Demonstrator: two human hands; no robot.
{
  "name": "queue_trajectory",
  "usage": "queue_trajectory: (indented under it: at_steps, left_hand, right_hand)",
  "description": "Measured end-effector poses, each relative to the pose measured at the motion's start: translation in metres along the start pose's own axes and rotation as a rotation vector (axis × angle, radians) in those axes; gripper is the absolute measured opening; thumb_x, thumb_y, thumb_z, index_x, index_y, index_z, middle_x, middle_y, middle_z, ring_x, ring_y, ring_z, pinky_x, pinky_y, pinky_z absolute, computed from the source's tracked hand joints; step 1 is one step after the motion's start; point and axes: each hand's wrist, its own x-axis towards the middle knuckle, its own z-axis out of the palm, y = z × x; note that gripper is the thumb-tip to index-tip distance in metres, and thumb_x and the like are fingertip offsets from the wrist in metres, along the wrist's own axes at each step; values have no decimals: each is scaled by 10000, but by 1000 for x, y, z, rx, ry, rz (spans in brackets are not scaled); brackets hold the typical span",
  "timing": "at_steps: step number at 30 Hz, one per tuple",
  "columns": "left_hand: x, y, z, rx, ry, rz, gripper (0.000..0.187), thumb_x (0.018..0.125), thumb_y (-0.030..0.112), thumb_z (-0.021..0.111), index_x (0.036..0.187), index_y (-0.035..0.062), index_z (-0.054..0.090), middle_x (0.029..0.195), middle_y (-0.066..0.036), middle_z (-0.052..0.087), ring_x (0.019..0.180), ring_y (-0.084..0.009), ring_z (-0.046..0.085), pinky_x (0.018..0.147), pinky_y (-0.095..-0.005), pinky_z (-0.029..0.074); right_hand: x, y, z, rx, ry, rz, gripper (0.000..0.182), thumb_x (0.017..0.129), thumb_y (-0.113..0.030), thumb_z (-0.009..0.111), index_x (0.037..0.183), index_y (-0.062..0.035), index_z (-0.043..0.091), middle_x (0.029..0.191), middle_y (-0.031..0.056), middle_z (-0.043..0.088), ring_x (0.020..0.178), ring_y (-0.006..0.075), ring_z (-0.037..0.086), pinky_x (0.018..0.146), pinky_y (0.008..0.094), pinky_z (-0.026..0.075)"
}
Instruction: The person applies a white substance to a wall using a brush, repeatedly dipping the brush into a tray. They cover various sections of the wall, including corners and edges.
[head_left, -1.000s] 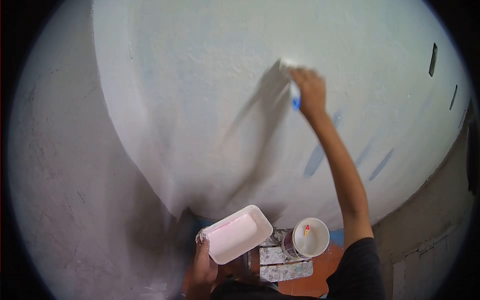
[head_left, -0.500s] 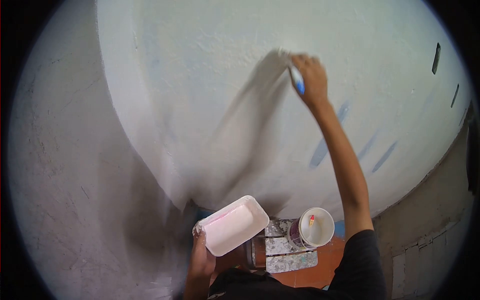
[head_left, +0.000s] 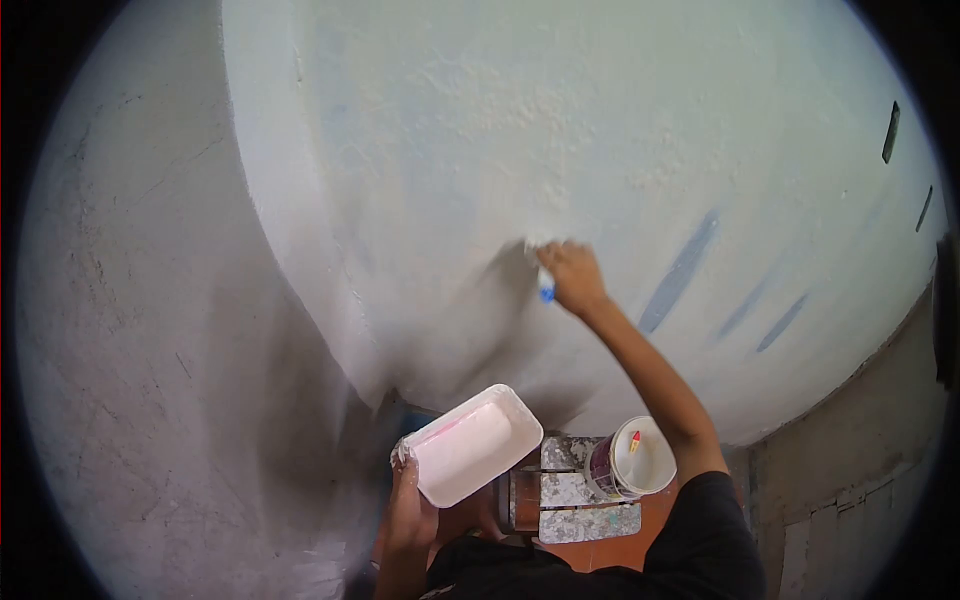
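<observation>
My right hand (head_left: 573, 275) is closed round a paintbrush (head_left: 546, 288) whose handle is white with a blue end. Its bristles meet the pale wall (head_left: 450, 200), and a shadow falls to the left of them. Down at the lower left, my left hand (head_left: 411, 508) grips the corner of a shallow rectangular tray (head_left: 528, 436). White paint coats the tray's inside, with a pink streak along one side. Bluish-grey patches (head_left: 683, 270) show on the wall to the right of my right hand.
A paint bucket (head_left: 602, 468) with a small red-and-yellow label inside stands on a paint-spattered slatted stool (head_left: 590, 523). Below is an orange-brown floor (head_left: 585, 556). A bare grey wall (head_left: 140, 350) runs along the left. Dark slots (head_left: 891, 132) mark the wall at far right.
My right hand has moved the paintbrush down and slightly left along the wall. The left hand still holds the tray in nearly the same place. The view has shifted slightly.
</observation>
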Motion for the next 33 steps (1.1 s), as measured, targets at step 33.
queue_trajectory:
  at_steps: [33]
  left_hand:
    - [53, 57, -42, -12, -38, -11, 424, 1054, 288, 314, 1379, 40, 423, 1361, -127, 520, 1253, -256, 509, 1063, -401, 405]
  right_hand:
    - [100, -24, -11, -324, 502, 46, 434, 786, -78, 584, 1215, -136, 609, 1125, 48, 616, 921, 245, 569, 723, 414, 448]
